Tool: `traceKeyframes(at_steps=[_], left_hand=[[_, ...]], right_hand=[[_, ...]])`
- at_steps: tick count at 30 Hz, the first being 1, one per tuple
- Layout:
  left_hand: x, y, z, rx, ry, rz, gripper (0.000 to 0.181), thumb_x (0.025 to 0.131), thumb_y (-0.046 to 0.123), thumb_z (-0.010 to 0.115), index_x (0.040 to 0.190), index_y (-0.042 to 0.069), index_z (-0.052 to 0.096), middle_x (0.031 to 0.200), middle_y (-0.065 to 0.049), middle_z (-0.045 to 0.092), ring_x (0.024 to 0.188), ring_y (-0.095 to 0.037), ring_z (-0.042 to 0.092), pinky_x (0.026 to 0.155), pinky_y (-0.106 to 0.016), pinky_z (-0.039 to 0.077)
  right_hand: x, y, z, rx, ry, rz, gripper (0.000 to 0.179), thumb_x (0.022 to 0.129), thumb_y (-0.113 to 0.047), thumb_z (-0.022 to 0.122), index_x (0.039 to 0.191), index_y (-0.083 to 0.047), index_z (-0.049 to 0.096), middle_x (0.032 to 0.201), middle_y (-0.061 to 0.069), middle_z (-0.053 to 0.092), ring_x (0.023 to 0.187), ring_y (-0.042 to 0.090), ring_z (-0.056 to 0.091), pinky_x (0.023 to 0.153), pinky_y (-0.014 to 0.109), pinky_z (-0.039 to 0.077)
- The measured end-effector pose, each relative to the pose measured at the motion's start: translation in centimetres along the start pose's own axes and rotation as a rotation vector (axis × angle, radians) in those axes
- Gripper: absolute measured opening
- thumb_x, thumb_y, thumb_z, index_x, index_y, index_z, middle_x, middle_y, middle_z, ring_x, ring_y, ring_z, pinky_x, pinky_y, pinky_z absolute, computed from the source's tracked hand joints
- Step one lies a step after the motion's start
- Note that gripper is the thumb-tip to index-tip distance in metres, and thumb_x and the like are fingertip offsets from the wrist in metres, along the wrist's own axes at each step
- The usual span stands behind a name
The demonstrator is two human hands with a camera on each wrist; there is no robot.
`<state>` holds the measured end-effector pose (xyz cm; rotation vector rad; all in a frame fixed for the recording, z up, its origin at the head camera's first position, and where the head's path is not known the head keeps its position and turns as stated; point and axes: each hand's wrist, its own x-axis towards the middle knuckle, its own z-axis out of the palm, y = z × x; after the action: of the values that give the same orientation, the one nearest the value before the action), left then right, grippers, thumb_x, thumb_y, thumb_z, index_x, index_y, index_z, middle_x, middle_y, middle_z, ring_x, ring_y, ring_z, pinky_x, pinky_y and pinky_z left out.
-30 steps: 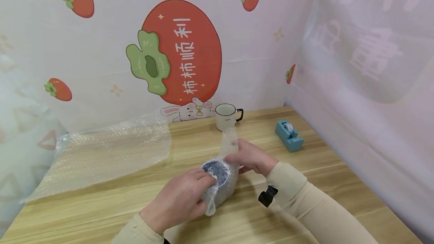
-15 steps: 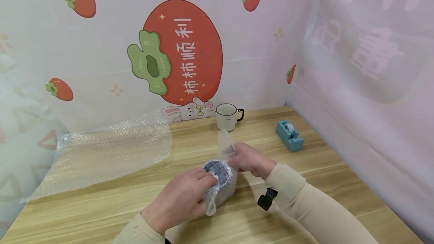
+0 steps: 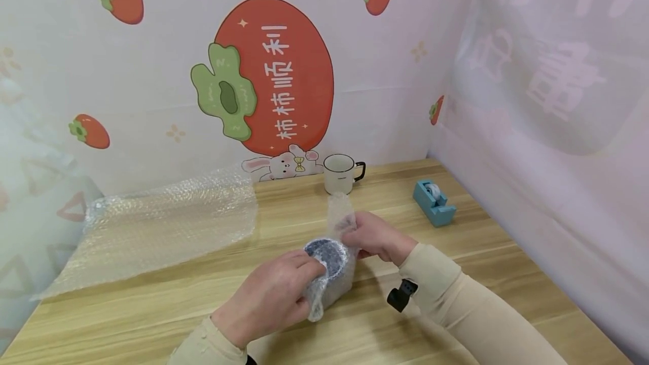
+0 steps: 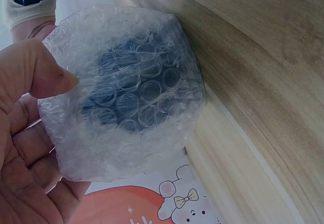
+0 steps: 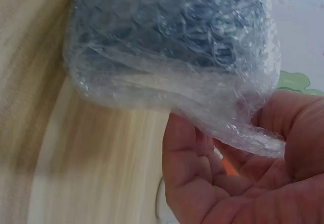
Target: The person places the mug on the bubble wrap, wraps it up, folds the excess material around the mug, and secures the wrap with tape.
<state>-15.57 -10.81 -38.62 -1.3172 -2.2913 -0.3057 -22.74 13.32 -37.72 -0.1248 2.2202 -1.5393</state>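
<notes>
Right hand (image 3: 380, 235): thumb and fingers closed in a pinch on the loose flap (image 3: 341, 212) of bubble wrap, no more gap than the film needs; left hand (image 3: 271, 295): thumb on the wrap, fingers curled, gripping the near-left edge of the wrapped bundle (image 3: 336, 281); change: flap leaned and looked narrow half a second ago, now stands up and spread wider; left grip looks the same; judged: wrapping is partway, this end not yet closed; bundle sits between both hands, dark contents showing through; whether it rests on the table (image 3: 152, 320) or just above, cannot tell; farther out, white mug (image 3: 338, 174) behind flap, blue tape dispenser (image 3: 434, 203) to the right, spare bubble-wrap sheet (image 3: 172, 235) to the left.
</notes>
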Motion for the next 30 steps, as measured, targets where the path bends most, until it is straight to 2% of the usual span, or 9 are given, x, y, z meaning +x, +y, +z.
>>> traceKeyframes(at_steps=[5, 9, 12, 15, 17, 19, 22, 27, 30], left_hand=[[-0.2, 0.0, 0.1, -0.008, 0.014, 0.003, 0.043, 0.061, 0.006, 0.075, 0.103, 0.013, 0.068, 0.097, 0.005, 0.07, 0.094, -0.013, 0.068, 0.081, -0.029, 0.058], [-0.3, 0.0, 0.1, -0.009, 0.019, 0.009, 0.043, 0.062, 0.007, 0.075, 0.103, 0.013, 0.068, 0.096, 0.005, 0.07, 0.094, -0.012, 0.068, 0.081, -0.028, 0.058], [-0.3, 0.0, 0.1, -0.003, 0.02, 0.016, 0.042, 0.062, 0.007, 0.075, 0.103, 0.012, 0.068, 0.095, 0.004, 0.069, 0.093, -0.013, 0.067, 0.08, -0.028, 0.058], [-0.3, -0.2, 0.1, -0.003, 0.016, 0.02, 0.041, 0.062, 0.006, 0.075, 0.103, 0.012, 0.068, 0.095, 0.004, 0.069, 0.093, -0.013, 0.068, 0.081, -0.028, 0.058], [-0.2, -0.3, 0.0, -0.008, 0.009, 0.02, 0.041, 0.063, 0.006, 0.075, 0.103, 0.011, 0.069, 0.095, 0.004, 0.07, 0.093, -0.013, 0.068, 0.082, -0.027, 0.058], [-0.2, -0.4, 0.0, -0.017, 0.001, 0.02, 0.04, 0.063, 0.007, 0.077, 0.103, 0.011, 0.07, 0.096, 0.003, 0.071, 0.094, -0.013, 0.068, 0.083, -0.027, 0.058], [-0.1, -0.6, -0.1, -0.033, -0.009, 0.017, 0.04, 0.065, 0.008, 0.078, 0.104, 0.01, 0.071, 0.098, 0.003, 0.072, 0.092, -0.013, 0.068, 0.082, -0.027, 0.058], [-0.1, -0.8, -0.3, -0.057, -0.038, 0.004, 0.039, 0.07, 0.01, 0.08, 0.109, 0.01, 0.073, 0.104, 0.003, 0.073, 0.097, -0.011, 0.068, 0.085, -0.027, 0.058], [-0.3, -0.9, -0.4, -0.069, -0.049, 0.005, 0.038, 0.074, 0.01, 0.078, 0.112, 0.009, 0.074, 0.109, 0.002, 0.073, 0.102, -0.011, 0.068, 0.089, -0.028, 0.058]], right_hand=[[0.3, -0.3, 0.3, -0.083, -0.006, -0.055, 0.036, 0.088, 0.008, 0.061, 0.124, 0.003, 0.06, 0.107, 0.015, 0.07, 0.085, 0.02, 0.068, 0.069, 0.033, 0.06], [0.3, 0.0, 0.4, -0.145, 0.025, -0.082, 0.047, 0.087, 0.005, 0.062, 0.134, 0.002, 0.06, 0.111, 0.014, 0.069, 0.089, 0.022, 0.065, 0.075, 0.034, 0.058], [0.2, 0.4, 0.5, -0.176, 0.069, -0.09, 0.046, 0.096, -0.011, 0.064, 0.14, 0.001, 0.061, 0.129, 0.015, 0.068, 0.111, 0.028, 0.067, 0.095, 0.042, 0.056], [0.1, 0.6, 0.6, -0.169, 0.126, -0.112, 0.044, 0.102, -0.029, 0.063, 0.138, -0.004, 0.066, 0.144, 0.014, 0.064, 0.133, 0.033, 0.059, 0.111, 0.051, 0.048], [-0.1, 0.4, 0.8, -0.158, 0.165, -0.127, 0.035, 0.104, -0.036, 0.062, 0.118, -0.007, 0.076, 0.131, 0.008, 0.07, 0.13, 0.027, 0.061, 0.108, 0.047, 0.05], [-0.5, 0.1, 1.2, -0.146, 0.211, -0.146, 0.029, 0.103, -0.036, 0.064, 0.1, -0.01, 0.076, 0.108, 0.004, 0.072, 0.112, 0.022, 0.064, 0.092, 0.04, 0.053], [-1.4, -0.1, 2.0, -0.122, 0.257, -0.192, 0.031, 0.103, -0.036, 0.065, 0.083, -0.012, 0.069, 0.084, 0.0, 0.057, 0.086, 0.018, 0.054, 0.073, 0.033, 0.044], [-3.0, 0.4, 3.5, -0.232, 0.311, -0.379, 0.015, 0.101, -0.022, 0.068, 0.107, -0.018, 0.081, 0.1, -0.007, 0.072, 0.096, 0.011, 0.065, 0.082, 0.032, 0.055], [-3.7, 0.7, 4.1, -0.358, 0.335, -0.51, 0.023, 0.097, -0.011, 0.072, 0.117, -0.02, 0.08, 0.117, -0.005, 0.073, 0.111, 0.013, 0.065, 0.093, 0.036, 0.057]])
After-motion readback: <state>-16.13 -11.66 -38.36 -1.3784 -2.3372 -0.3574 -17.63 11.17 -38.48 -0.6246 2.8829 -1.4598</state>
